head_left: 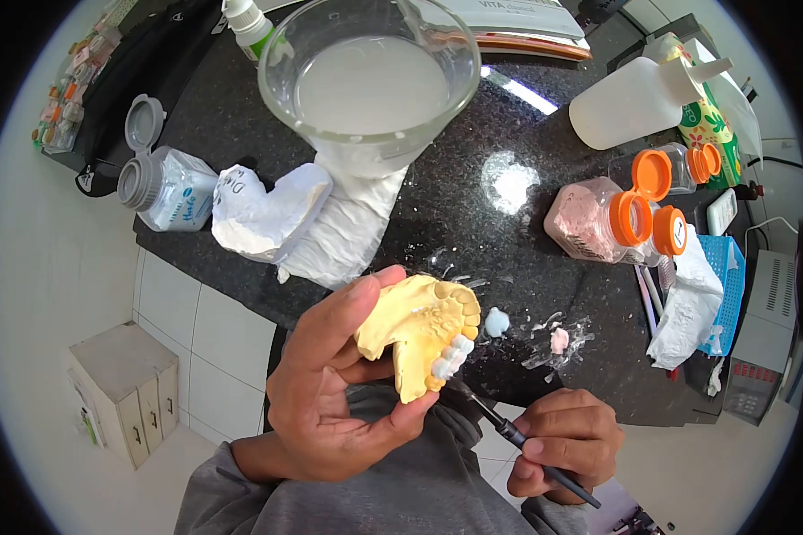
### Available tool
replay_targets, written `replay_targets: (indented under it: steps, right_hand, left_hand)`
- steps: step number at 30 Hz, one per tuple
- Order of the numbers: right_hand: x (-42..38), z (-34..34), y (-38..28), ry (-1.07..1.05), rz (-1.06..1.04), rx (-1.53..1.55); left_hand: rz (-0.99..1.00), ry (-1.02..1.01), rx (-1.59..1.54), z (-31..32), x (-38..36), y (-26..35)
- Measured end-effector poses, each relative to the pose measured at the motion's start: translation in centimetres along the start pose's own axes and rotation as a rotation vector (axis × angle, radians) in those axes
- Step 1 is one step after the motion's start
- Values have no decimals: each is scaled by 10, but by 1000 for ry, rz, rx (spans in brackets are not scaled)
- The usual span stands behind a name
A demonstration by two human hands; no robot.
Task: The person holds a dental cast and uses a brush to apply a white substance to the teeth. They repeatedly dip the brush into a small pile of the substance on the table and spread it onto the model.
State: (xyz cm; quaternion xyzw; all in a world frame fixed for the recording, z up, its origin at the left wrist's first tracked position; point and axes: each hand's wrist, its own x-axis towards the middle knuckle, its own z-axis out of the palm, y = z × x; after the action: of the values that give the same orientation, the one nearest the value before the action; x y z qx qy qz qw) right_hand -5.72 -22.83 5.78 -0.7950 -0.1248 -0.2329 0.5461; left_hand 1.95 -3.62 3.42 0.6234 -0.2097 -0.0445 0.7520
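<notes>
My left hand [330, 392] grips a yellow plaster dental model [410, 325] by its edges, thumb and fingers on opposite sides. White material [452, 358] covers several teeth along the model's right side. Between the thumb and fingers of my right hand [569, 437] is a slim dark-handled spatula [517, 437]. Its metal tip reaches up to the model's lower right edge, close by the white teeth. On the dark countertop [455, 223] just beyond lie a pale blue dab of material [497, 322] and a pink dab [558, 340] amid white smears.
A glass bowl [370, 134] of cloudy liquid stands at the back on a white cloth [348, 232]. Left of it sit a white plaster model [268, 209] and a lidded jar [174, 192]. Orange-capped jars [589, 218], a squeeze bottle [625, 105] and crumpled tissue [689, 308] are on the right.
</notes>
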Motion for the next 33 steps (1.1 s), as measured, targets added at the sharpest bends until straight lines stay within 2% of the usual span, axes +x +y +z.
replay_targets:
  steps: [33]
  right_hand:
    - [0,-4,0,-19,23,13]
  left_hand:
    - [51,-29,42,0,1,-2]
